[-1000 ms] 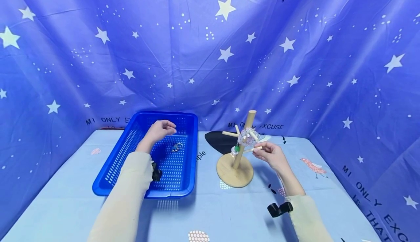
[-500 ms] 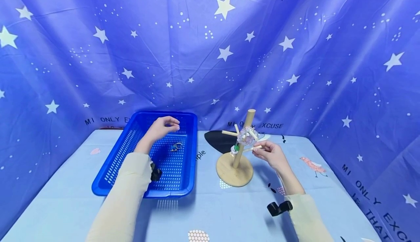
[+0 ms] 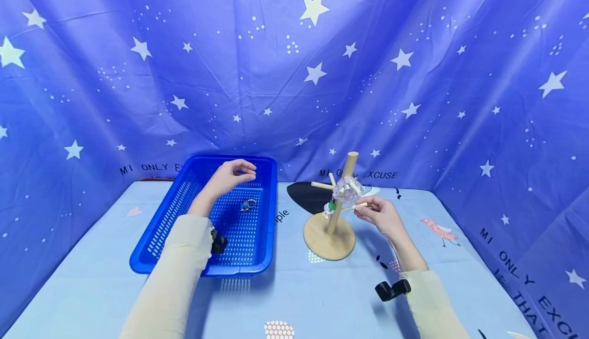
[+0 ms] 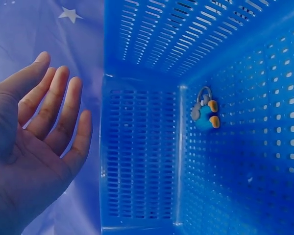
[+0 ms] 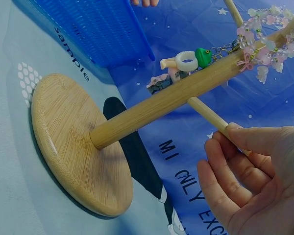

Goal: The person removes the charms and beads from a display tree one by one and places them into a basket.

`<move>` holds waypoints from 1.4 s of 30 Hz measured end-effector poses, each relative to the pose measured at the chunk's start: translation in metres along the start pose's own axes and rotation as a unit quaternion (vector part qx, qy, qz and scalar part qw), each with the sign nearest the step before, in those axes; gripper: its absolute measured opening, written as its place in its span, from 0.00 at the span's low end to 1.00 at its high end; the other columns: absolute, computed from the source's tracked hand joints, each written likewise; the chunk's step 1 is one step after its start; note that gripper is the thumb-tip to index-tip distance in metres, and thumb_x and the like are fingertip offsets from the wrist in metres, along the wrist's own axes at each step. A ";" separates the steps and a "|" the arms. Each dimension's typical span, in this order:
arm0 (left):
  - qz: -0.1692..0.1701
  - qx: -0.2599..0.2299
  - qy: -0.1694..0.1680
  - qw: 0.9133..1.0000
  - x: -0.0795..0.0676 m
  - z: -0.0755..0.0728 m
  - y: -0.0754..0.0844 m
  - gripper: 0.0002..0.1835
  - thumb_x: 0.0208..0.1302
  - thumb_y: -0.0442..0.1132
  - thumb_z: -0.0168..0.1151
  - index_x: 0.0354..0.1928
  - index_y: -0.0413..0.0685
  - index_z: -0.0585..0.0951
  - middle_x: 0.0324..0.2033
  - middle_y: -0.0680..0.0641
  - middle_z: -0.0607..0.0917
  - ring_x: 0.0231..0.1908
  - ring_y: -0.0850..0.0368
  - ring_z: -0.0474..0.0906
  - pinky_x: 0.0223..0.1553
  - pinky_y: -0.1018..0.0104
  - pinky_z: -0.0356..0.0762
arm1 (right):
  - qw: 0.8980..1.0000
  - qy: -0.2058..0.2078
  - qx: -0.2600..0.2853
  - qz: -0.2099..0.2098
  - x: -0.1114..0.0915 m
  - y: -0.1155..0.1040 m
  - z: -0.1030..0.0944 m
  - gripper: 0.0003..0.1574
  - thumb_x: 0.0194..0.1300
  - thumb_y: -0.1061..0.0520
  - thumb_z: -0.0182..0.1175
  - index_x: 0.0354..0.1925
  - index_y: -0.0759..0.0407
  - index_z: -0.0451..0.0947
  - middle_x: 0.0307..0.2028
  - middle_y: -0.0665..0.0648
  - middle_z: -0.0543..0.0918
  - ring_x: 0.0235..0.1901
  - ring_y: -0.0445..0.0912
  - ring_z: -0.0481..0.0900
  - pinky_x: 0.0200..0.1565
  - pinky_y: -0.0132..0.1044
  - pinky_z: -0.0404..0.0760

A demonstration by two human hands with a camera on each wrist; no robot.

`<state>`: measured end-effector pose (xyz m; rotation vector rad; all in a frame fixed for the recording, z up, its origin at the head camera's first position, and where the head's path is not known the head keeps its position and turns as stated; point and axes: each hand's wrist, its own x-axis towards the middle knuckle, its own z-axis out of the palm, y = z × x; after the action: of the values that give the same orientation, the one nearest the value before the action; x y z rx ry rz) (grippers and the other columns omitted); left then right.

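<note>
We see a wooden stand (image 3: 333,221), round-based and upright, with our right grip (image 3: 377,216) pinching a thin peg (image 5: 206,111) low on its pole. A loop of pink and clear beads (image 5: 266,55) hangs among the higher pegs, beside a green-headed charm (image 5: 180,59) on a chain. Below our left grip (image 3: 227,178), a blue, grey and orange keychain (image 4: 205,113) lies inside the perforated blue basket (image 3: 269,216).
</note>
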<state>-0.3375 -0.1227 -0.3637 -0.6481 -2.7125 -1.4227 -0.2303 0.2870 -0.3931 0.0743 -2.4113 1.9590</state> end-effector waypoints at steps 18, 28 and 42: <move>0.039 -0.032 0.004 0.999 0.000 0.000 0.034 0.16 0.68 0.38 0.64 0.54 0.39 0.81 0.48 0.38 0.87 0.52 0.44 0.82 0.61 0.49 0.77 | 1.000 -0.002 0.013 -0.006 0.000 -0.001 0.001 0.18 0.70 0.68 0.56 0.54 0.81 0.70 0.34 0.45 0.86 0.38 0.36 0.86 0.48 0.30 0.85; 0.068 -0.055 -0.007 0.996 -0.005 0.003 0.049 0.18 0.67 0.36 0.64 0.55 0.35 0.80 0.49 0.37 0.86 0.51 0.44 0.83 0.58 0.49 0.80 | 1.000 -0.003 0.011 -0.002 0.000 0.000 0.001 0.18 0.70 0.68 0.56 0.54 0.80 0.70 0.34 0.43 0.85 0.37 0.33 0.85 0.47 0.28 0.85; 0.094 -0.083 -0.007 0.992 -0.020 0.013 0.086 0.14 0.67 0.37 0.65 0.53 0.46 0.82 0.48 0.41 0.87 0.48 0.50 0.85 0.50 0.58 0.83 | 1.000 -0.001 0.010 0.002 -0.001 -0.001 0.002 0.20 0.71 0.68 0.56 0.55 0.82 0.68 0.34 0.43 0.85 0.36 0.33 0.85 0.47 0.28 0.85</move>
<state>-0.2853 -0.0761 -0.3078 -0.9000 -2.4812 -1.6119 -0.2294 0.2848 -0.3922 0.0723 -2.3945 1.9850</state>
